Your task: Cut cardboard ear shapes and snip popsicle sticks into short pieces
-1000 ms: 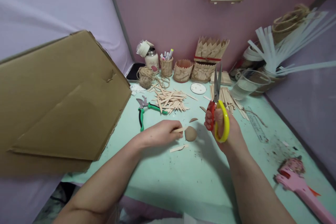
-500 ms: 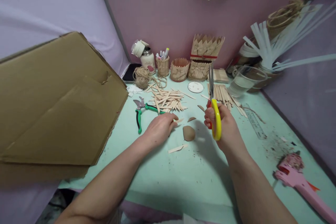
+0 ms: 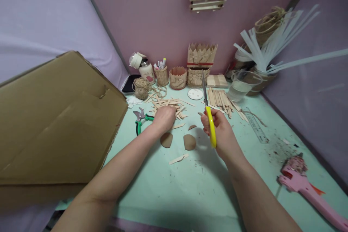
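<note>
My left hand [image 3: 164, 117] rests at the near edge of a pile of pointed wooden stick pieces [image 3: 178, 105], its fingers curled down; whatever they hold is hidden. My right hand [image 3: 220, 127] is closed round the yellow handle of a pair of scissors [image 3: 211, 125], blades pointing up and away. Two rounded brown cardboard pieces [image 3: 166, 140] lie between my forearms, each with a cut edge. A thin cardboard offcut [image 3: 192, 127] lies just above the right one. One pointed stick piece [image 3: 178, 126] sits beside my left hand, and a pale split stick [image 3: 178, 159] nearer me.
Green-handled pruning shears [image 3: 140, 119] lie left of my left hand. A large cardboard sheet [image 3: 59, 123] fills the left side. Whole craft sticks [image 3: 219, 99], a clear ruler [image 3: 257, 127] and a pink glue gun [image 3: 301, 181] lie rightward. A cup of water [image 3: 240, 85] stands behind.
My left hand has moved away from me to the stick pile, uncovering a second rounded cardboard piece. A pointed stick piece now lies by it on the table. The scissors tilt slightly more; the view has shifted.
</note>
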### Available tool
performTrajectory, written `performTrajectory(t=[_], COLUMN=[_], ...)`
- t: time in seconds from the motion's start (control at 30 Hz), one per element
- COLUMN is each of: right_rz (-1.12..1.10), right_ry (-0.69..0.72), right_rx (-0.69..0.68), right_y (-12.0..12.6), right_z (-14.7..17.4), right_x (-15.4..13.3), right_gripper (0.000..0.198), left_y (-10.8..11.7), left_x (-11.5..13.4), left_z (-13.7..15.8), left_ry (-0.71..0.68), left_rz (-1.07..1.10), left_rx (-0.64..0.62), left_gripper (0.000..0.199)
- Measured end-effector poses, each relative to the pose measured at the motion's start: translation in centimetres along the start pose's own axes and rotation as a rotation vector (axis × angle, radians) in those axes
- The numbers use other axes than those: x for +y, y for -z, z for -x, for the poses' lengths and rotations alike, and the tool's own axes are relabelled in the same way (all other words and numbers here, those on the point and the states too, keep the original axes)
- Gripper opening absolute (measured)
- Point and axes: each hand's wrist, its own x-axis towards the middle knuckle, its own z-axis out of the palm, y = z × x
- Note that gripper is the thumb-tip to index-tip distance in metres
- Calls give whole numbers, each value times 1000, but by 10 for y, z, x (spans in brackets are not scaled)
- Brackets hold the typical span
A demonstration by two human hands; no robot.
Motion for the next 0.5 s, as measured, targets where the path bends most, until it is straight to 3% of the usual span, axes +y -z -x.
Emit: performTrajectory(t=[0.17, 0.27, 0.33, 0.4, 0.5], right_rz=[-30, -59, -77, -86, -80], right_ry=[-3, -38, -79, -108, -121], right_rx=[-14, -12, -16, -30, -81], right_y=[1, 1, 0, -1, -3], right_z=[0, -1, -2, -3, -2], right_x=[1, 4, 6, 8, 8], right_gripper=[40, 39, 39, 39, 40], left_y=[9, 15, 15, 12, 6], left_x=[0, 4, 8, 15, 26], left_z=[8, 23, 37, 51, 68], left_ry=[35, 76, 130, 162, 119], left_rz=[74, 418, 731, 988, 1122], left_rx=[47, 111, 46, -111, -250], left_gripper=[24, 18, 17, 20, 20])
